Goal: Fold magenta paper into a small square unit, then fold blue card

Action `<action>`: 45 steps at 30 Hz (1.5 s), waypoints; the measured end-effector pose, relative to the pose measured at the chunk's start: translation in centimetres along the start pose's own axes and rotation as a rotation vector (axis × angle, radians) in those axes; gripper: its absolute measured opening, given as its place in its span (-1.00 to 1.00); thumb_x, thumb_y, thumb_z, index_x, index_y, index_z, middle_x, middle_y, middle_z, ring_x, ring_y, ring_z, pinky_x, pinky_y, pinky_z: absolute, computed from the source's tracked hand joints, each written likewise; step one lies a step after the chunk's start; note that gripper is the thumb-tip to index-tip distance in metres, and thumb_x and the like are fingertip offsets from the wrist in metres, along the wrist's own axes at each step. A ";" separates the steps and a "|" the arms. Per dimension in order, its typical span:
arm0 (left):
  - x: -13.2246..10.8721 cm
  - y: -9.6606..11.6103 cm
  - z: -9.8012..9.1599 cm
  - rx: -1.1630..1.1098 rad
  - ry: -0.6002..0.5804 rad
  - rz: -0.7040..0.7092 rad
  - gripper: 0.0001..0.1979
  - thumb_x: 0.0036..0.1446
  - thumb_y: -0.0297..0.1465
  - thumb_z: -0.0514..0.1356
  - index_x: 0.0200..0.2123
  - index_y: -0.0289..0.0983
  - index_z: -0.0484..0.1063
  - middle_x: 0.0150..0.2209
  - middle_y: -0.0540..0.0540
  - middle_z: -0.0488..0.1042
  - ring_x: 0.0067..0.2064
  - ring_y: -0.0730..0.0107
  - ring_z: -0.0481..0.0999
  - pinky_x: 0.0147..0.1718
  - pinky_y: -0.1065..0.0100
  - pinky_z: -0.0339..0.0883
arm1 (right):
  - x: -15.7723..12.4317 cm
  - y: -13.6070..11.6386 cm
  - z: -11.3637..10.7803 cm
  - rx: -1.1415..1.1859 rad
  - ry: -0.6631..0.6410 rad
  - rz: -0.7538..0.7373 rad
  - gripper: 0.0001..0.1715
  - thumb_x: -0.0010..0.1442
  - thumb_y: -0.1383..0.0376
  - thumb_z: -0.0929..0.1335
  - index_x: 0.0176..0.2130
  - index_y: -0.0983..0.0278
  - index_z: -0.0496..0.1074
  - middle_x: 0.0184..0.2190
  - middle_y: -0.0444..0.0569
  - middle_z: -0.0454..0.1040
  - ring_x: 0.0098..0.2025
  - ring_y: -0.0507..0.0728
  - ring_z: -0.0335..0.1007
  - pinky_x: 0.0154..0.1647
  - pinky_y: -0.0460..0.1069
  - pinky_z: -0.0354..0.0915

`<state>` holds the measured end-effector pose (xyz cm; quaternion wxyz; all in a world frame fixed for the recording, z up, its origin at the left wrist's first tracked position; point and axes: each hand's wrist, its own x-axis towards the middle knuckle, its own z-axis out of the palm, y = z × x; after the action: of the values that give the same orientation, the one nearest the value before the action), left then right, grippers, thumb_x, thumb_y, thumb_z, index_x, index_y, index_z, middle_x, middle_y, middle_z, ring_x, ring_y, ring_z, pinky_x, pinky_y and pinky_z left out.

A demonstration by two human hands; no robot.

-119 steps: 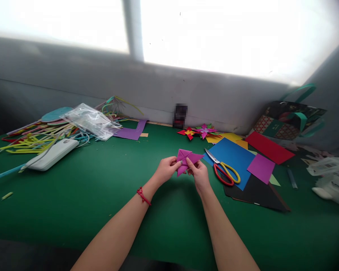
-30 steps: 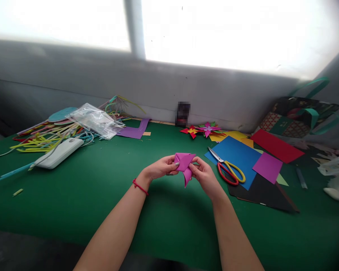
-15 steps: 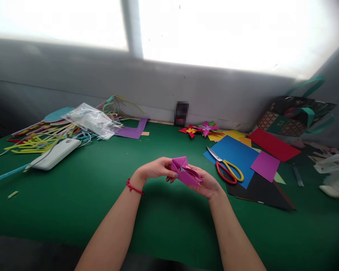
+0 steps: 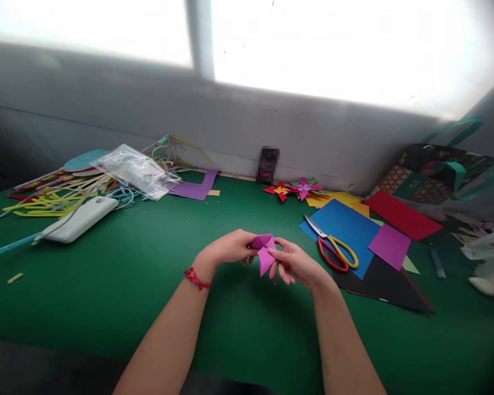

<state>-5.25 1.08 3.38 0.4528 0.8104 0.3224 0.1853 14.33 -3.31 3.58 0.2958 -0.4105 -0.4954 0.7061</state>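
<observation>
1. Folded magenta paper piece (image 4: 265, 260), pointed: was pinched between left hand (image 4: 233, 246) and right hand (image 4: 299, 263), over the green surface (image 4: 107, 291).
2. Hazard: a loosened pinch might have let its folds spring open.
3. Metal scissors with red and yellow handles (image 4: 323, 235): lay right of both hands; a rightward swing might have knocked them.

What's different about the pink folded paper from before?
The folded magenta paper has shifted in the grip: its long point stuck out rightward; now a flap points downward. The left hand and right hand still hold it. The metal scissors with red and yellow handles stayed put.
</observation>
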 end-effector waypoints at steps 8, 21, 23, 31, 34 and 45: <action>0.4 0.8 1.9 0.134 0.297 0.010 -0.87 0.01 -0.40 0.07 -0.43 -0.22 0.43 -0.61 0.01 0.41 -0.65 0.46 0.30 -0.65 0.45 0.03 | 0.3 -0.5 0.1 -0.271 0.119 -0.060 -0.49 0.15 0.11 0.24 0.05 0.29 0.20 -0.68 -0.11 0.46 -0.86 -0.06 0.10 -0.87 -0.20 -0.05; 1.4 0.2 2.7 -0.027 0.381 -0.016 -0.79 0.12 -0.27 -0.01 -0.25 -0.24 0.29 -0.62 0.07 0.34 -0.70 0.51 0.28 -0.68 0.48 0.10 | 0.4 0.2 -0.7 -0.513 0.414 -0.296 -0.63 0.19 0.15 0.16 -0.15 0.22 0.41 -0.56 -0.11 0.41 -0.61 0.05 0.30 -0.66 -0.08 0.24; 1.8 -0.3 2.9 -0.140 0.391 -0.023 -0.80 0.11 -0.32 -0.01 -0.23 -0.26 0.28 -0.63 0.07 0.34 -0.71 0.51 0.30 -0.70 0.48 0.14 | 0.1 0.1 -0.9 -0.580 0.425 -0.358 -0.64 0.18 0.19 0.18 -0.11 0.22 0.40 -0.56 -0.12 0.37 -0.57 0.04 0.25 -0.61 -0.08 0.22; 2.6 -1.0 4.1 -0.468 0.260 -0.028 -0.77 0.04 -0.41 0.03 -0.19 -0.31 0.26 -0.60 0.02 0.38 -0.68 0.45 0.37 -0.76 0.46 0.25 | -0.1 0.2 -2.7 -0.878 0.628 -0.524 -0.76 0.08 0.15 0.31 -0.31 0.19 0.51 -0.46 -0.08 0.25 -0.41 0.09 0.24 -0.41 -0.02 0.19; 2.8 -0.9 4.1 -0.528 0.242 -0.035 -0.79 0.04 -0.37 0.06 -0.23 -0.32 0.28 -0.63 0.02 0.37 -0.67 0.43 0.38 -0.75 0.45 0.26 | 0.2 0.2 -2.8 -0.903 0.698 -0.604 -0.82 0.04 0.16 0.34 -0.44 0.18 0.51 -0.25 0.01 0.31 -0.14 0.21 0.24 -0.15 0.08 0.19; 3.1 -1.1 4.4 -0.627 0.246 -0.001 -0.71 0.02 -0.33 0.13 -0.17 -0.31 0.32 -0.50 -0.03 0.41 -0.50 0.42 0.39 -0.50 0.39 0.28 | 0.6 0.6 -3.1 -0.564 0.472 -0.542 -0.79 0.08 0.21 0.31 -0.33 0.25 0.48 -0.41 -0.04 0.45 -0.43 0.09 0.31 -0.52 -0.05 0.25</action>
<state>-0.84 0.94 0.19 0.6377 0.6031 0.3026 0.3715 16.74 -1.64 2.29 0.4514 -0.4802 -0.6770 0.3276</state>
